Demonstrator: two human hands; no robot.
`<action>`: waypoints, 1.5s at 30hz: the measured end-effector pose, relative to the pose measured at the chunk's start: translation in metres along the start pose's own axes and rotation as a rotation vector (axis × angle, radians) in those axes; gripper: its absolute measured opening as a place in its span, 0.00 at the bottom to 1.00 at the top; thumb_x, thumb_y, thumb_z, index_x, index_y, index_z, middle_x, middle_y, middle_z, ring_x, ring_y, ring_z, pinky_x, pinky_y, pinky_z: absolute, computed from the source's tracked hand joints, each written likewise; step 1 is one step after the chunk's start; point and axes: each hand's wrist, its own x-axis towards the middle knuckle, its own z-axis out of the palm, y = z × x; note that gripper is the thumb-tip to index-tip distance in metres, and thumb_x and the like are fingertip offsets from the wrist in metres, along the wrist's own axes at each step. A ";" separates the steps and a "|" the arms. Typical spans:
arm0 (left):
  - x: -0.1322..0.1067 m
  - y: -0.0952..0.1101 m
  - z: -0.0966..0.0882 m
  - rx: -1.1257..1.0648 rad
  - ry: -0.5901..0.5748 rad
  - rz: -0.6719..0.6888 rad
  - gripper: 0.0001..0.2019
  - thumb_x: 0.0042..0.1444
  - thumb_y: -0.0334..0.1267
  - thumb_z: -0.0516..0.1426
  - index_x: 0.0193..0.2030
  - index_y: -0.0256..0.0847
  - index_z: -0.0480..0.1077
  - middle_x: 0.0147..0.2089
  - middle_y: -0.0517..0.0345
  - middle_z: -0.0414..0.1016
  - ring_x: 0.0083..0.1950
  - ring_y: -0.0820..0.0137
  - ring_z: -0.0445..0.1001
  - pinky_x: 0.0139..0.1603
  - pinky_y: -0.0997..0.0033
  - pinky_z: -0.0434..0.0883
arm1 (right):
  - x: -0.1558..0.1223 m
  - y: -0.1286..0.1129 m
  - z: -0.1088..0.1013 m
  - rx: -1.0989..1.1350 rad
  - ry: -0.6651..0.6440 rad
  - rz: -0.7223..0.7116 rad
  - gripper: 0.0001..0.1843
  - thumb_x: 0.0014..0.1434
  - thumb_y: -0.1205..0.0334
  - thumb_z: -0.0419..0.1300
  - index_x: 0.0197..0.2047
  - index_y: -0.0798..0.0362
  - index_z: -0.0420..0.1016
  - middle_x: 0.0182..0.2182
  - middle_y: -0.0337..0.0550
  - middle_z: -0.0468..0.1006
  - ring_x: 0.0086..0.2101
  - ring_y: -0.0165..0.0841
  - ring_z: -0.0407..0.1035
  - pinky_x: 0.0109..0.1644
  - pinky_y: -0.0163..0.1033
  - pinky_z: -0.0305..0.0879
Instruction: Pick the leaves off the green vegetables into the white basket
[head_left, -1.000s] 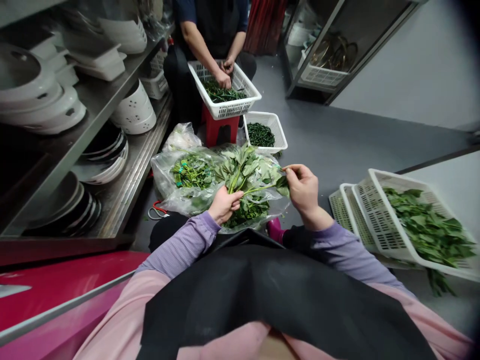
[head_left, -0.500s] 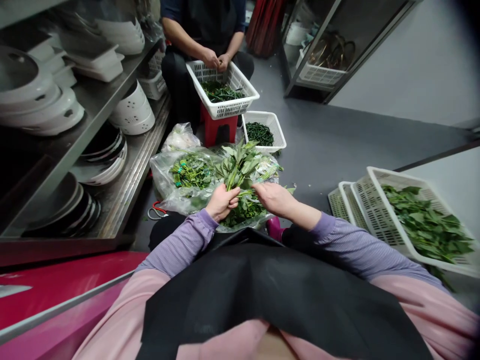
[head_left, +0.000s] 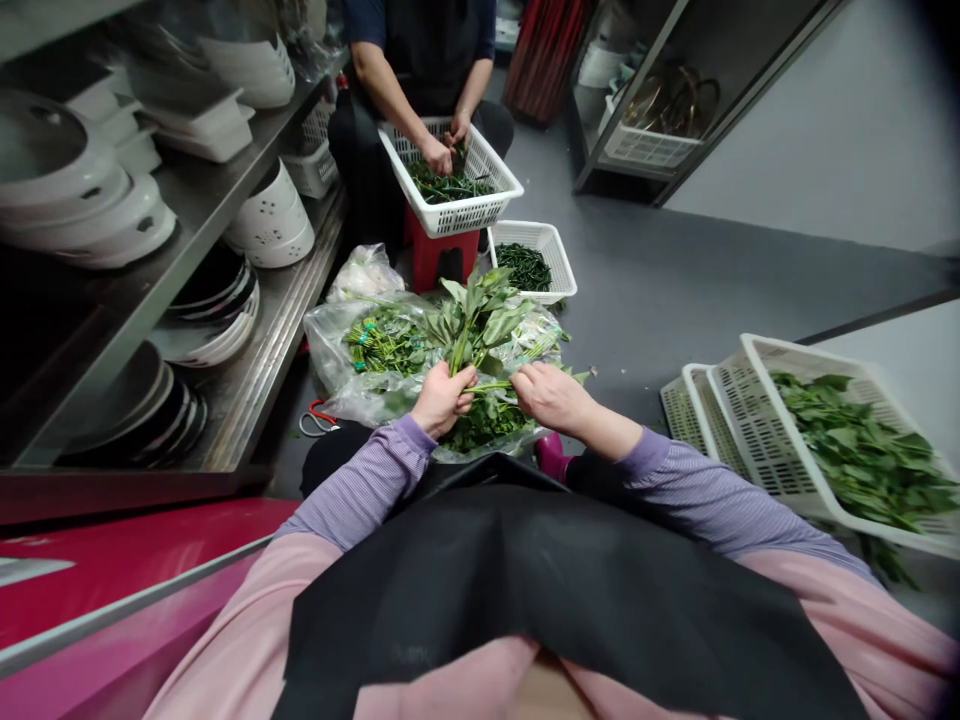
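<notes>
Since one second ago, the right hand (head_left: 555,398) has been brought inward, close beside the left hand (head_left: 442,400); since the last half second, the co-worker's hands (head_left: 436,155) have been lowered into the far basket (head_left: 450,217).

At the left, white dishes (head_left: 199,125) are stacked on a metal shelf (head_left: 202,205). Nearer the middle, a tool with a red handle (head_left: 322,416) is left on the floor beside a clear plastic bag (head_left: 328,350), on which banded green bundles (head_left: 390,340) are laid. Just right of these, the leafy bunch (head_left: 480,315) is held above the bag, its stems gripped in the closed left hand and its leaves pointed to the far side. A stem (head_left: 493,386) is stretched across to the right hand, where it appears to be pinched between closed fingers.

It is judged that single stems are being handled apart from the bunch; for the next move, a steady left grip and a controlled pull by the right fingers would be called for.

Farther right, picked leaves (head_left: 862,450) are heaped in a tilted white basket (head_left: 761,430).
</notes>
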 end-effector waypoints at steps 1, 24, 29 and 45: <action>-0.001 0.001 0.001 0.002 -0.001 0.005 0.19 0.45 0.42 0.63 0.31 0.40 0.54 0.22 0.70 0.58 0.13 0.87 0.49 0.13 0.84 0.43 | 0.000 0.001 0.000 0.028 0.003 0.011 0.12 0.59 0.68 0.45 0.28 0.55 0.65 0.24 0.45 0.66 0.27 0.34 0.56 0.33 0.39 0.51; -0.001 0.014 -0.005 0.071 -0.035 -0.015 0.19 0.45 0.41 0.63 0.33 0.40 0.56 0.23 0.69 0.61 0.13 0.87 0.51 0.14 0.82 0.45 | 0.012 -0.017 -0.007 1.079 0.117 0.436 0.07 0.56 0.60 0.49 0.28 0.51 0.59 0.21 0.38 0.61 0.24 0.29 0.55 0.30 0.37 0.59; 0.000 0.021 -0.012 0.086 -0.046 0.042 0.18 0.44 0.41 0.63 0.33 0.40 0.56 0.22 0.69 0.61 0.13 0.87 0.49 0.14 0.82 0.45 | 0.015 0.008 -0.028 1.724 0.650 0.986 0.15 0.54 0.56 0.50 0.22 0.49 0.46 0.17 0.29 0.44 0.16 0.24 0.41 0.17 0.30 0.47; 0.047 0.037 -0.070 0.246 0.335 0.181 0.10 0.39 0.32 0.60 0.28 0.37 0.61 0.19 0.65 0.65 0.18 0.79 0.61 0.20 0.79 0.57 | 0.052 -0.002 0.003 0.444 0.226 0.212 0.15 0.61 0.65 0.49 0.46 0.50 0.73 0.36 0.47 0.72 0.34 0.31 0.66 0.37 0.35 0.61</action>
